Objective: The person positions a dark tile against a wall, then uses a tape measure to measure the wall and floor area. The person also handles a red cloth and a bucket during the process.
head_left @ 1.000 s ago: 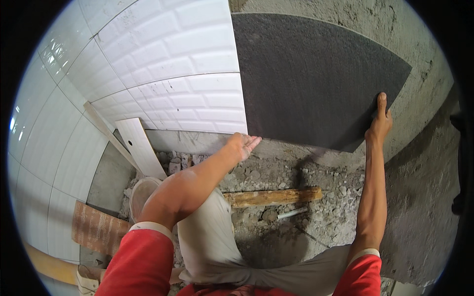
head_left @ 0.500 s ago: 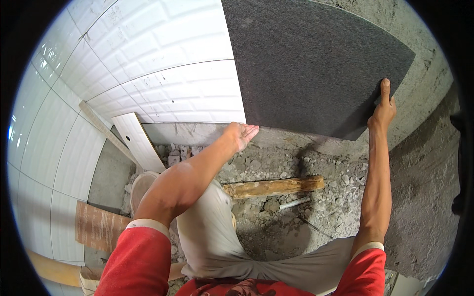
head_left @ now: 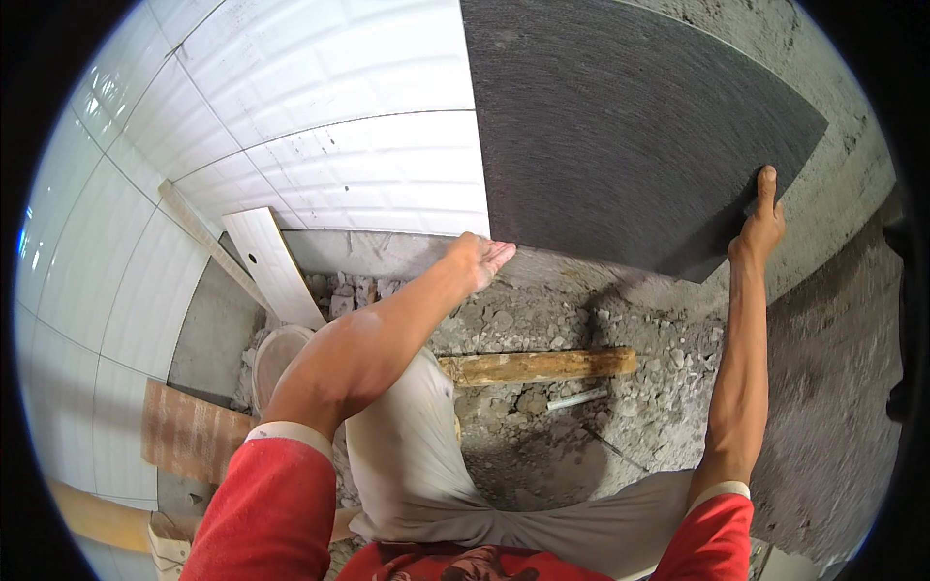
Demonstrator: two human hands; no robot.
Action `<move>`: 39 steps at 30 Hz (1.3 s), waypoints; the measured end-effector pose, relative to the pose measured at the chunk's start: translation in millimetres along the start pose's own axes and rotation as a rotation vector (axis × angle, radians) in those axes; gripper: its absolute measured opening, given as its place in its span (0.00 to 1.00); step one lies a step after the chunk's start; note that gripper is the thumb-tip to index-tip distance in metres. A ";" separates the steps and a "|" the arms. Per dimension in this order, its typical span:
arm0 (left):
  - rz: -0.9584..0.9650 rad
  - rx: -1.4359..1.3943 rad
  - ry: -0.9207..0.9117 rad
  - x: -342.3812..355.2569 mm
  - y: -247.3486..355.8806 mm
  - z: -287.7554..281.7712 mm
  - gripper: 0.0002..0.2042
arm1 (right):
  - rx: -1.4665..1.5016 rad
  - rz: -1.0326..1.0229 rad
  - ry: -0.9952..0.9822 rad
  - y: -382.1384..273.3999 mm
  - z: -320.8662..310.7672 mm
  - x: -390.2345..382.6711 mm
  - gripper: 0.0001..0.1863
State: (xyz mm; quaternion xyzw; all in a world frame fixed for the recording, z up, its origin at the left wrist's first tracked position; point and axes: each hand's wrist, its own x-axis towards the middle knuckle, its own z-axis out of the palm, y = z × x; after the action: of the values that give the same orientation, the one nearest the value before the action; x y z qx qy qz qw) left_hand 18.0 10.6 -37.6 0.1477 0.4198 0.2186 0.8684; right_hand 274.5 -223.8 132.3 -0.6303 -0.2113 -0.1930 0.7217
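Right hand [head_left: 758, 234] clamped on dark panel [head_left: 639, 131]; left hand [head_left: 479, 261] apart, fingers straight, at panel's lower corner. Wooden bar [head_left: 542, 365] lies below both.

- I am on a building site, in a room whose walls are only partly tiled.
- White brick-relief tiles [head_left: 368, 169] cover the wall ahead of me, and glossy pale tiles [head_left: 111, 261] meet them at the corner on my left.
- To my right the raw cement wall [head_left: 857, 145] shows, rough and grey, around a dark slab [head_left: 639, 136] standing at the tiles' edge.
- Broken rubble [head_left: 668, 412] covers the ground before me (hardly a floor for bare feet).
- A rough wooden plank [head_left: 542, 366] lies on that debris, and a white offcut with a hole [head_left: 279, 276] leans near the corner.
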 end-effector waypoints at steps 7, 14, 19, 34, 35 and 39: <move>-0.050 -0.035 0.018 16.7 3.0 -21.4 0.15 | -0.016 0.019 -0.056 -9.8 5.5 -25.9 0.57; -0.020 -0.054 0.047 30.5 2.0 -40.0 0.15 | -0.027 0.056 -0.032 -12.3 10.8 -43.4 0.59; -0.024 -0.066 0.073 28.3 3.8 -45.3 0.14 | -0.027 0.025 -0.015 -6.3 11.7 -47.2 0.51; -0.005 -0.086 0.068 28.5 8.1 -35.2 0.16 | 0.035 0.052 0.013 -9.6 14.9 -38.0 0.42; -0.004 -0.092 0.057 29.4 7.6 -33.7 0.17 | 0.046 0.043 0.000 -9.9 14.7 -36.0 0.42; -0.021 -0.100 0.041 30.5 5.2 -29.6 0.19 | 0.007 0.027 -0.017 -11.5 12.3 -28.6 0.41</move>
State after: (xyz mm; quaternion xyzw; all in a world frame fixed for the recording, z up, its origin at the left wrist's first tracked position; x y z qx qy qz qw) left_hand 10.1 32.7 -73.5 0.0951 0.4274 0.2333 0.8683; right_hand 243.6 -212.7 127.5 -0.6320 -0.2096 -0.1773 0.7247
